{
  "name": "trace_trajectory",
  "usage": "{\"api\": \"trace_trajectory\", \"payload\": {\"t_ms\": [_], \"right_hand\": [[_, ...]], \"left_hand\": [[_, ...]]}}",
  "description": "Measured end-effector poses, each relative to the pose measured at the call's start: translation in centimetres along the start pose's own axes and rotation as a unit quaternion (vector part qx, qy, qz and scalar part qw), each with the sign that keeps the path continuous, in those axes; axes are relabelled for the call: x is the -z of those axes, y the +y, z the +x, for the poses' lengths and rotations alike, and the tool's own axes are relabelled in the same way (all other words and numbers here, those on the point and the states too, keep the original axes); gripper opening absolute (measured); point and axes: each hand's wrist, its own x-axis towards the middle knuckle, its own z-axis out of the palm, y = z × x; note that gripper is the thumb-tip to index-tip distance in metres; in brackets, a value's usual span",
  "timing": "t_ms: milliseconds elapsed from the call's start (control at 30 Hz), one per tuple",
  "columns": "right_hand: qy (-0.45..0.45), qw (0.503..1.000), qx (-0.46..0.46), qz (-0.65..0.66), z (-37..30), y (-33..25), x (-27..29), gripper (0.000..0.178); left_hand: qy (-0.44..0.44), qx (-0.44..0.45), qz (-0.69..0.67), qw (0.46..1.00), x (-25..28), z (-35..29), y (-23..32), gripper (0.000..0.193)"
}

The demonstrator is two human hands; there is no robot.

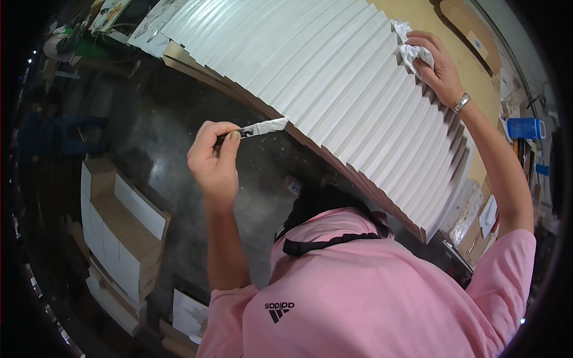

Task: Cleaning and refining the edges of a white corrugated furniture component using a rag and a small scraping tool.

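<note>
At the near edge of a row of long white strips (334,113), my left hand (216,158) pinches a narrow, knife-like tool (267,126) with a dark handle. Its pale blade is smeared white, and the tip reaches the brown edge of the strips; whether it touches cannot be told. Over at the strips' far right ends, my right hand (439,71) grips a crumpled white cloth (416,56) against them. The strips lie side by side in a stepped, ribbed pattern, with dark gaps showing at their right ends.
A tan board or tabletop (430,21) extends beyond the strips, with a brown cardboard piece (471,36) at its far side. White-and-brown boxy pieces (122,232) stand on the floor to the left. A blue container (525,128) sits at far right.
</note>
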Motion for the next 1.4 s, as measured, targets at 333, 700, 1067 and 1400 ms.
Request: {"api": "trace_trajectory", "payload": {"t_ms": [333,700,1067,1400], "right_hand": [[0.024,0.999,0.021,-0.023,0.1,0.1,-0.1,0.03],[0.042,0.957,0.047,0.283,3.5,-16.5,-3.1,0.035],[0.0,0.978,0.061,0.198,7.9,-24.4,-4.3,0.04],[0.083,0.989,-0.118,-0.007,8.4,-13.6,-3.4,0.032]], "left_hand": [[0.141,-0.036,0.021,0.989,0.8,-1.0,0.4,0.005],[0.256,0.013,-0.041,0.966,8.8,0.3,-1.3,0.009],[0.134,-0.032,0.003,0.99,13.4,11.6,-5.0,0.005],[0.021,0.009,-0.11,0.994,12.3,14.8,-7.5,0.007]]}}
